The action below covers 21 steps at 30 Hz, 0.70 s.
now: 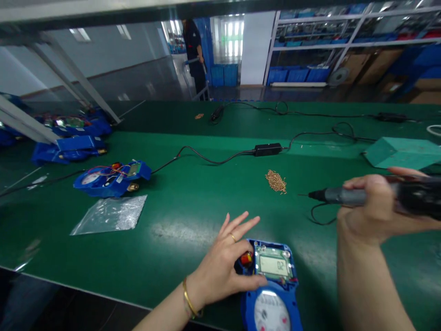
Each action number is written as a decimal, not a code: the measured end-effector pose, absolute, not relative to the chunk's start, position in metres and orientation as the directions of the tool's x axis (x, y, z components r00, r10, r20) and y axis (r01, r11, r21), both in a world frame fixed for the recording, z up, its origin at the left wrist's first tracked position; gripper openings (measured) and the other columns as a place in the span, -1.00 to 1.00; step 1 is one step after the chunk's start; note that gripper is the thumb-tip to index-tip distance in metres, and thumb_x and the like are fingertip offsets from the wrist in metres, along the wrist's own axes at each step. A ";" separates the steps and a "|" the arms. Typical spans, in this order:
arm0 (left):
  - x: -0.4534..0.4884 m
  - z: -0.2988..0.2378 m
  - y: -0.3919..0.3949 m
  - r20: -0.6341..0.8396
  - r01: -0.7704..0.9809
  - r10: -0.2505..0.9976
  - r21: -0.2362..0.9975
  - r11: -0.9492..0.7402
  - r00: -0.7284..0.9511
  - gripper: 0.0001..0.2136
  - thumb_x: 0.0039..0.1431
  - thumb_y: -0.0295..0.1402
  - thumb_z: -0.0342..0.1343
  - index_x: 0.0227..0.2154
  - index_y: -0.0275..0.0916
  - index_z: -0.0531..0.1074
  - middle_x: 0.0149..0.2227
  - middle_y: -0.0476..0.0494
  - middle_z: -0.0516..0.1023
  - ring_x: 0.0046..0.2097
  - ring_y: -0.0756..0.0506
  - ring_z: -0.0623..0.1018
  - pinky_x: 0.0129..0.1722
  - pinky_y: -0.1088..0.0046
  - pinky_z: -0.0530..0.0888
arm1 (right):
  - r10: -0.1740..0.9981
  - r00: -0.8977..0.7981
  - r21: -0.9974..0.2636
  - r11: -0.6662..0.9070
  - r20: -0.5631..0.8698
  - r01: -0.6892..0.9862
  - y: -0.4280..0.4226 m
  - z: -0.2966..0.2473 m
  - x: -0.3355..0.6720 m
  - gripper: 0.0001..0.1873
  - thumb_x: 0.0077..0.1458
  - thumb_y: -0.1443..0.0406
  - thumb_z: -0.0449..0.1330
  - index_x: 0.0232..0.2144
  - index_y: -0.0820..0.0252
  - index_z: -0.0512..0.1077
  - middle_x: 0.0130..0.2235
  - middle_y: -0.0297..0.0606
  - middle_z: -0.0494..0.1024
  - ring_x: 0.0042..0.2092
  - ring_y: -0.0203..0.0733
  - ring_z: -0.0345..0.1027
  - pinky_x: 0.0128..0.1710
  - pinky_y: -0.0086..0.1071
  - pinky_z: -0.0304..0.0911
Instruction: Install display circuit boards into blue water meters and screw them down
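Observation:
My left hand [223,257] grips the upper left side of a blue water meter [298,301], thumb and index finger on its body, the other fingers stretched out. The meter has an uncovered circuit board with a lit display [274,265] and a round dial [272,312] below. A red and yellow part [245,259] shows between my thumb and index finger. My right hand [375,207] is closed round an electric screwdriver [344,196], held above the table with its thin bit pointing left. A pile of small brass-coloured screws [275,181] lies just left of the bit.
At the left, a second blue meter [119,187] with exposed wires lies beside a clear plastic bag [112,214]. Black cables with an inline box [268,149] cross the green table [193,202]. A green block [403,152] stands at right. A person [193,50] stands beyond the table.

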State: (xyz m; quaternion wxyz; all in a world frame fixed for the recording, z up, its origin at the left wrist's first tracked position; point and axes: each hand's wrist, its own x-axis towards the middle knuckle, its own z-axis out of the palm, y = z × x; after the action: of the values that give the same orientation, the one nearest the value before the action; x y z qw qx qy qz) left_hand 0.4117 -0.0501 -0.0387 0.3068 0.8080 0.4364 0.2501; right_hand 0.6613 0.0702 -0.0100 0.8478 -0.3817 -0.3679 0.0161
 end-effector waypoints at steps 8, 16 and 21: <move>0.412 -0.050 -0.054 0.183 0.539 0.841 0.694 -0.478 0.510 -0.68 0.04 -0.10 0.28 -0.36 -0.22 0.36 0.28 -0.35 0.31 0.37 -0.39 0.16 0.31 -0.31 -0.02 | 0.456 0.710 -0.749 0.644 0.537 0.153 0.107 -0.047 0.648 -0.82 -0.16 0.37 0.28 -0.41 0.22 0.41 -0.52 -0.45 0.38 -0.61 -0.29 0.34 -0.64 -0.38 0.29; 0.408 -0.059 -0.049 0.402 0.515 0.746 0.546 -0.660 0.530 -0.61 0.07 -0.01 0.23 -0.29 -0.27 0.44 0.19 -0.47 0.41 0.24 -0.34 0.41 0.19 0.03 0.43 | 0.493 0.705 -0.773 0.622 0.511 0.126 0.117 -0.052 0.646 -0.81 -0.17 0.36 0.30 -0.43 0.19 0.37 -0.43 -0.40 0.42 -0.59 -0.34 0.33 -0.63 -0.41 0.31; 0.406 -0.076 -0.050 0.562 0.487 0.660 0.449 -0.749 0.498 -0.55 0.01 0.06 0.24 -0.29 -0.27 0.45 0.09 -0.50 0.52 0.04 -0.32 0.60 0.01 0.14 0.59 | 0.486 0.713 -0.768 0.630 0.506 0.116 0.111 -0.043 0.649 -0.82 -0.18 0.35 0.29 -0.45 0.21 0.36 -0.42 -0.37 0.40 -0.62 -0.34 0.32 -0.66 -0.38 0.28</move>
State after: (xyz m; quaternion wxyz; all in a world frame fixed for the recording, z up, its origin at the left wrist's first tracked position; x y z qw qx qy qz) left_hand 0.4055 -0.0501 -0.0760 0.1161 0.8577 0.3345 0.3728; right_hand 0.6486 0.1111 -0.0426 0.8268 -0.4155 -0.3622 0.1119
